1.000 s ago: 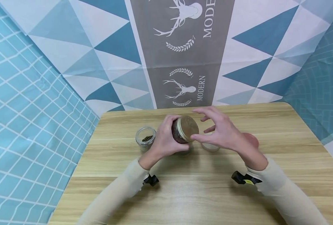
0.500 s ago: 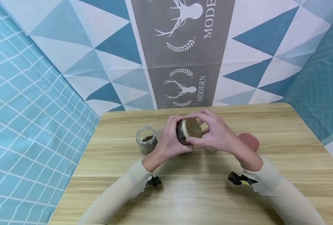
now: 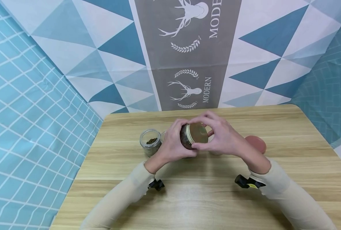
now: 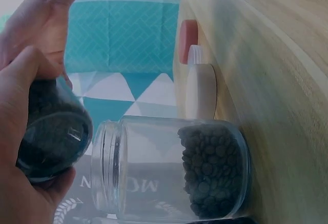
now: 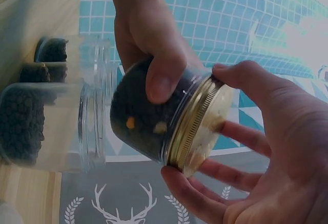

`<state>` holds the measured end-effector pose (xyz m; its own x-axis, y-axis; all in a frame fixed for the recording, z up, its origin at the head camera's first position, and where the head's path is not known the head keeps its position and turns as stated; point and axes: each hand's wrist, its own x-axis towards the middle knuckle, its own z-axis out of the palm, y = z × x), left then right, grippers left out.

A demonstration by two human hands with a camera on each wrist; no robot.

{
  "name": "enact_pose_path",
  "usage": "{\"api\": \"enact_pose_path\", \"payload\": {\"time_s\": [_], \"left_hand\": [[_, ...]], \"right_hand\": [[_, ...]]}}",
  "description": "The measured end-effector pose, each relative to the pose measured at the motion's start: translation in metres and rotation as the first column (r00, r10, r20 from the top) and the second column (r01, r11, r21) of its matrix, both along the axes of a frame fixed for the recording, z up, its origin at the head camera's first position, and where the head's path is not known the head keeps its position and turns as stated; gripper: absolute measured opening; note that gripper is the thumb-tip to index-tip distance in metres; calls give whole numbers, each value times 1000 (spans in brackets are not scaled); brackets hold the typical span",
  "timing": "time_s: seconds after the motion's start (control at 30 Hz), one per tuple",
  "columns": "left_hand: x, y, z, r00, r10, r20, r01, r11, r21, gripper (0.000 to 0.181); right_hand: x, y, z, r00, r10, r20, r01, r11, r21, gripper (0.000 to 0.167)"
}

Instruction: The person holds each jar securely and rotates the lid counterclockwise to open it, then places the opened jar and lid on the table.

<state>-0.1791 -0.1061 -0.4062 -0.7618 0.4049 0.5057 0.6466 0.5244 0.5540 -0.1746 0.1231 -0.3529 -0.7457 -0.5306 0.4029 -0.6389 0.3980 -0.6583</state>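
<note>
My left hand (image 3: pixel 173 140) grips a glass jar (image 5: pixel 146 114) full of dark pellets, with a few pale pieces among them. The jar is tilted above the table, its gold screw lid (image 3: pixel 198 132) facing right. Thumb and fingers of my right hand (image 3: pixel 222 135) hold this lid by its rim; it sits on the jar's mouth. Below the hands stands an open glass jar (image 4: pixel 210 170), partly filled with dark pellets. Further left is another open jar (image 3: pixel 150 143) with brownish pellets. A third jar (image 5: pixel 48 73) shows between them in the right wrist view.
A round red lid or box (image 3: pixel 256 144) lies on the wooden table (image 3: pixel 187 198), right of the hands. Beside it in the left wrist view are a white round lid (image 4: pixel 201 93) and a clear one (image 4: pixel 195 55). Patterned cloth walls (image 3: pixel 187 57) enclose the table's back and sides.
My right hand, apart from the lid with spread fingers a second ago, has come onto its rim. My left hand has shifted slightly right with the jar. The last half second shows little motion.
</note>
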Motion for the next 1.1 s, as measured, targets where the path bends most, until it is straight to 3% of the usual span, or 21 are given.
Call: {"api": "enact_pose_path", "payload": {"time_s": [0.13,0.27,0.43,0.57,0.77,1.1], "left_hand": [[-1,-4,2,994,-60,87,60,998,7,90],[-2,-7,5,979,-123,163,121,992,24,89],[-7,-12,6,953,-199,227,196,980,34,83],[-8,-15,6,926,-253,281,251,967,45,77],[-7,-16,7,921,-256,294,258,966,31,76],[-5,-20,6,925,-198,323,202,979,21,83]], "right_hand": [[0,3,2,998,58,-40,-56,998,42,66],[-1,6,5,984,119,-132,-107,990,92,68],[-4,7,7,937,207,-283,-168,973,155,70],[-6,8,6,905,268,-331,-217,959,183,69],[-8,8,5,886,302,-352,-246,950,193,70],[-8,15,9,887,283,-365,-230,956,181,70]]}}
